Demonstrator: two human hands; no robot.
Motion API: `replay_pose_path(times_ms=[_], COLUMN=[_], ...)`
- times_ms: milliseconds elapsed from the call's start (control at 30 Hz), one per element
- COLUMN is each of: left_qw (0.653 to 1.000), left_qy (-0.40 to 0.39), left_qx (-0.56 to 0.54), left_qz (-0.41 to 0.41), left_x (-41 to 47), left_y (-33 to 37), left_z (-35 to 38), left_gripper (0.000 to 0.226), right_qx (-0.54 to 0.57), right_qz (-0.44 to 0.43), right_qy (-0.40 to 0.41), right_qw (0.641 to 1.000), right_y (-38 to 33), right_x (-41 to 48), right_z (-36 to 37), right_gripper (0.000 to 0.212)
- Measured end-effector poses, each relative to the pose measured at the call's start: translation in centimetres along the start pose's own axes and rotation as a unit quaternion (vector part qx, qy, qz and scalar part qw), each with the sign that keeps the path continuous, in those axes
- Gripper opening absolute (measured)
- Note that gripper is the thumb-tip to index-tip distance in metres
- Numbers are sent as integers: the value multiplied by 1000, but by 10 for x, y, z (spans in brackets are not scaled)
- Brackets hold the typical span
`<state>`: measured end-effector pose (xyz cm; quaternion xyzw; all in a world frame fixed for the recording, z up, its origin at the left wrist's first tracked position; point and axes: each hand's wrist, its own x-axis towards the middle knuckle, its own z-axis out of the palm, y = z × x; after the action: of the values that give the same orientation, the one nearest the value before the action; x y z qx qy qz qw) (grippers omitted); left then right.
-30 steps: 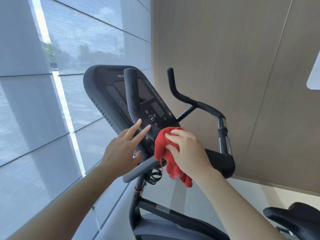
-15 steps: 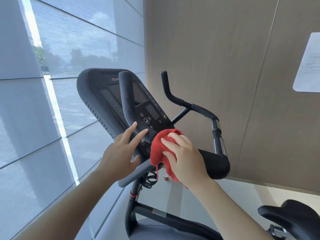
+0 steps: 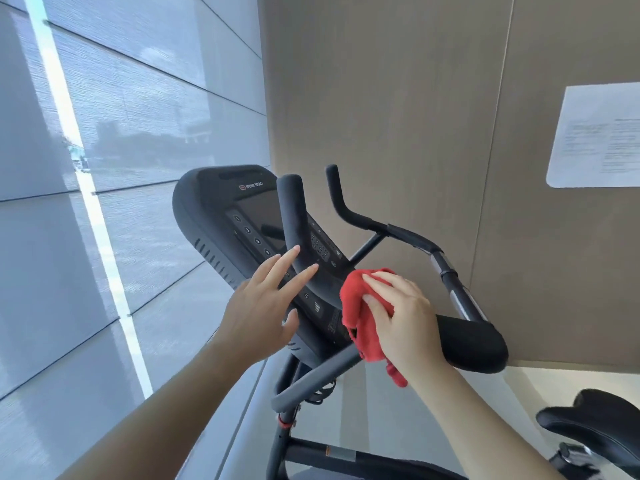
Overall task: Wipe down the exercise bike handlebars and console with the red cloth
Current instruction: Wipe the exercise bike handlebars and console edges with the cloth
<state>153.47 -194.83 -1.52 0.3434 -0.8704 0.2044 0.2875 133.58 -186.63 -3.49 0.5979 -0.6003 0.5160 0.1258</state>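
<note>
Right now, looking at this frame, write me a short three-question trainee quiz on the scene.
1. True or false: the left hand holds the red cloth.
2. What shows at lower right? A) a black saddle B) a water bottle C) a bucket
3. What is fixed to the wall at upper right?
Key: 1 false, the right hand grips it; 2 A; 3 a printed paper sheet.

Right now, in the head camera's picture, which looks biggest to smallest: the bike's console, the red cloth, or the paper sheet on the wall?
1. Console, clearly largest.
2. Paper sheet, though the frame edge cuts it off.
3. Red cloth, bunched and partly hidden under the right hand.
</note>
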Motion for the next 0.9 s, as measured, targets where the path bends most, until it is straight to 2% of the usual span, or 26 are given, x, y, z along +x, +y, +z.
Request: replay_pose_path(times_ms=[67, 233, 500, 667, 900], left_qw=[1000, 998, 995, 995, 994], left_qy=[15, 53, 44, 26, 22], left_qx=[-3, -26, -63, -76, -98], left_qz=[5, 31, 63, 55, 47], left_x=[6, 27, 32, 32, 31], left_y=[-11, -31, -42, -41, -39], left_z=[-5, -16, -3, 7, 13], left_gripper=[73, 75, 83, 90, 92], right_qx=[1, -58, -166, -154, -116], right_qz=[-1, 11, -23, -24, -34], right_qy=[-10, -109, -65, -76, -45], right_qw=[1000, 992, 984, 985, 992], right_y=[-14, -33, -32, -42, -21], right_x=[11, 20, 5, 21, 5], right_z=[9, 31, 37, 43, 28], right_gripper=[28, 38, 40, 41, 32])
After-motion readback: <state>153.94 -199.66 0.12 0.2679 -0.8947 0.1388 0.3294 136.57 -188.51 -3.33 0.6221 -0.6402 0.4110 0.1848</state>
